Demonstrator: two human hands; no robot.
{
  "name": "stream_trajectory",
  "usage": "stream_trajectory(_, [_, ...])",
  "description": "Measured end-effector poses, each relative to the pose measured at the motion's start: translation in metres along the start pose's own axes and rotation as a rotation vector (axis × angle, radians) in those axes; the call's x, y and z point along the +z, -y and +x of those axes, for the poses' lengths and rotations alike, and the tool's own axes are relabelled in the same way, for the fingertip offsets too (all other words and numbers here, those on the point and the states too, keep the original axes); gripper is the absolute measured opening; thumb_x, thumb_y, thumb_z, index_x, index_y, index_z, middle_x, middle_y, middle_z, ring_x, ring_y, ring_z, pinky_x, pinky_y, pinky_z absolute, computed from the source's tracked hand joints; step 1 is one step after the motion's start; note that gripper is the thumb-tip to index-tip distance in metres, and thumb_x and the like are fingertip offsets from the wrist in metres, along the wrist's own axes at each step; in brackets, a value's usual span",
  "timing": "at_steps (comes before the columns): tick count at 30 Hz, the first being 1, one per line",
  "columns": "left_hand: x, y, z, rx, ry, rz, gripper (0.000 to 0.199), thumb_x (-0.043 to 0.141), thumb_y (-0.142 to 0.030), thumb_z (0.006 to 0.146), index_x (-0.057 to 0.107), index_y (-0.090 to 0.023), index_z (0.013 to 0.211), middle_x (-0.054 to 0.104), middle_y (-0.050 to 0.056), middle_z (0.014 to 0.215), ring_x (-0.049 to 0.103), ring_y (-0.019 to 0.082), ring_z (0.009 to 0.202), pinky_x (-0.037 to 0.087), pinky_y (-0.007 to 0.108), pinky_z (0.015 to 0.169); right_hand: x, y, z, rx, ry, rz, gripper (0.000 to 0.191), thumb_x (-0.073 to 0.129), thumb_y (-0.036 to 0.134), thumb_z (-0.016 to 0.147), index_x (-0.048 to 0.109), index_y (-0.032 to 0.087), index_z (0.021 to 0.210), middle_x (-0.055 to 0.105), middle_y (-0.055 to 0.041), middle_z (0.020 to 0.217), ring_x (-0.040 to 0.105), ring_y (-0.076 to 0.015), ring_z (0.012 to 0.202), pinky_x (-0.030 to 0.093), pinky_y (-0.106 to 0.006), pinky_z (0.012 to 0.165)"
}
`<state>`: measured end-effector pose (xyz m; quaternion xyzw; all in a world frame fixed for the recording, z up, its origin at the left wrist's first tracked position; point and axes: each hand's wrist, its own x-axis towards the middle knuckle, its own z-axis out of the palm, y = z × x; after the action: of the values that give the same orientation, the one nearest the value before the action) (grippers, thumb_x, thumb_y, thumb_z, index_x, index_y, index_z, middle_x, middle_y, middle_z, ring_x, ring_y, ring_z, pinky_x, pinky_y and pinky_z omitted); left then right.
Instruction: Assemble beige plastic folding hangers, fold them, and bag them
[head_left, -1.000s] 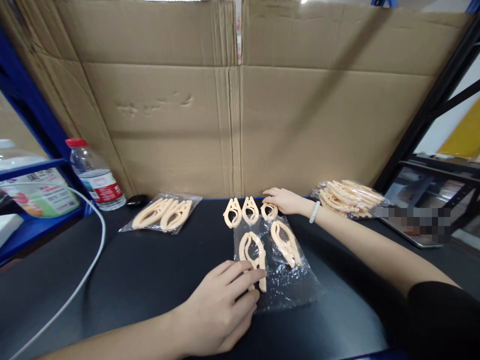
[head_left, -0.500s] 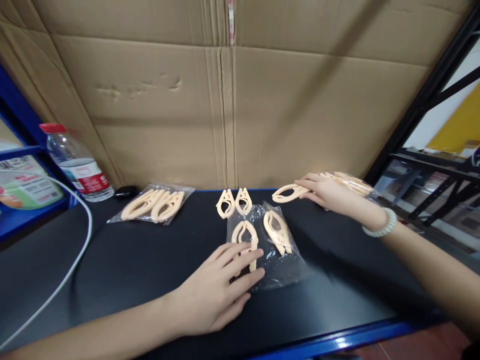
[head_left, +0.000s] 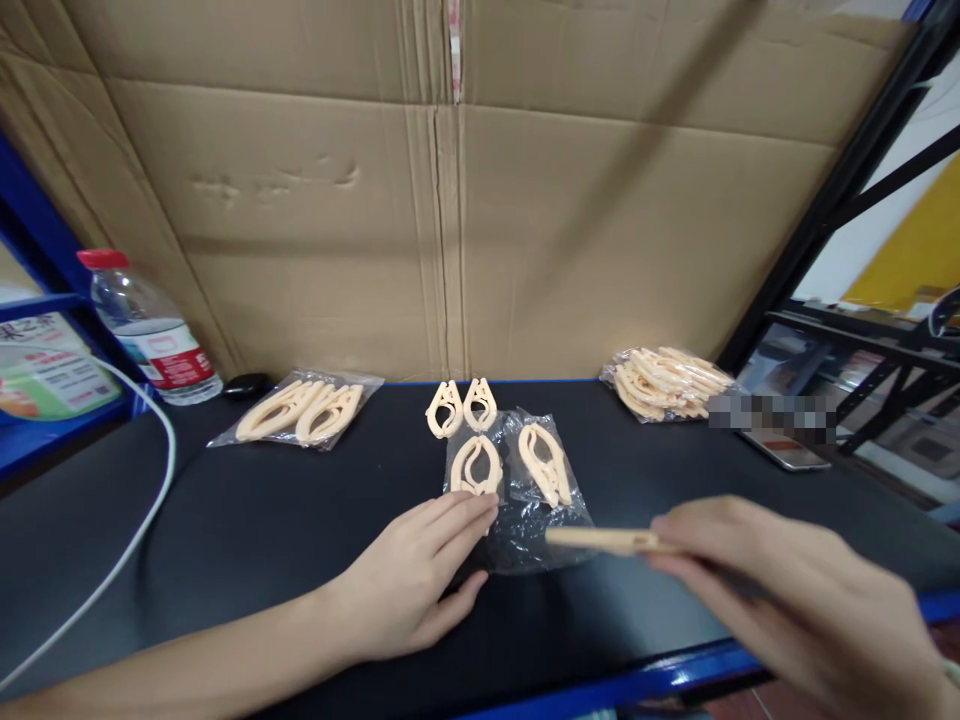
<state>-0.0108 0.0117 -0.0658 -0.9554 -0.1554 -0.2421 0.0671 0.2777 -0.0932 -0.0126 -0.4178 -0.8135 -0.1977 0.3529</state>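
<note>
My right hand (head_left: 780, 590), at the lower right and blurred, pinches a beige plastic folding hanger (head_left: 600, 540), seen edge-on above the table. My left hand (head_left: 420, 570) rests over the lower end of another folded hanger (head_left: 476, 465), fingers stretched out and thumb apart; its fingertips hide that end. This hanger lies on a clear plastic bag (head_left: 525, 545). To its right, on the same plastic, is one more folded hanger (head_left: 545, 465). Just behind the bag, two folded hangers (head_left: 444, 410) lie side by side with their narrow ends pointing away from me.
A clear bag of hangers (head_left: 300, 410) lies at the back left, and a fuller bagged pile (head_left: 667, 383) at the back right. A phone (head_left: 787, 450) is beside the pile. On the left are a water bottle (head_left: 161, 340) and a white cable (head_left: 150, 510). Cardboard (head_left: 300, 200) stands behind.
My right hand has come back from the far-right pile toward me with the hanger. My left fingers have drawn together and back slightly, showing more of the hanger under them.
</note>
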Motion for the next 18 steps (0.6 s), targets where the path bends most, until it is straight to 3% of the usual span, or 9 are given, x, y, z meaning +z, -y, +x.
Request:
stream_trajectory(5, [0.001, -0.001, -0.001, -0.029, 0.008, 0.001, 0.055, 0.054, -0.016, 0.086, 0.039, -0.008, 0.139, 0.053, 0.019, 0.137, 0.05, 0.029, 0.126, 0.05, 0.044, 0.101, 0.02, 0.021, 0.005, -0.283, 0.049, 0.047, 0.035, 0.036, 0.011, 0.094, 0.065, 0.015, 0.112, 0.073, -0.0104, 0.088, 0.07, -0.0199, 0.075, 0.058, -0.027, 0.059])
stream_trajectory(12, [0.001, -0.001, -0.001, -0.063, -0.003, -0.027, 0.062, 0.056, -0.016, 0.085, 0.033, -0.009, 0.142, 0.048, 0.019, 0.141, 0.045, 0.029, 0.13, 0.047, 0.045, 0.103, 0.044, 0.026, 0.031, -0.451, 0.13, 0.024, 0.035, 0.038, 0.006, 0.088, 0.065, -0.003, 0.108, 0.072, -0.0191, 0.086, 0.069, -0.0236, 0.069, 0.06, -0.032, 0.057])
stream_trajectory(18, [0.002, 0.0, -0.003, -0.084, -0.038, -0.077, 0.066, 0.057, -0.017, 0.084, 0.03, -0.007, 0.144, 0.043, 0.021, 0.143, 0.041, 0.031, 0.133, 0.045, 0.045, 0.104, 0.062, 0.041, 0.036, -0.499, 0.088, -0.093, 0.033, 0.044, 0.005, 0.083, 0.069, -0.003, 0.103, 0.071, -0.0192, 0.081, 0.067, -0.024, 0.062, 0.059, -0.032, 0.05])
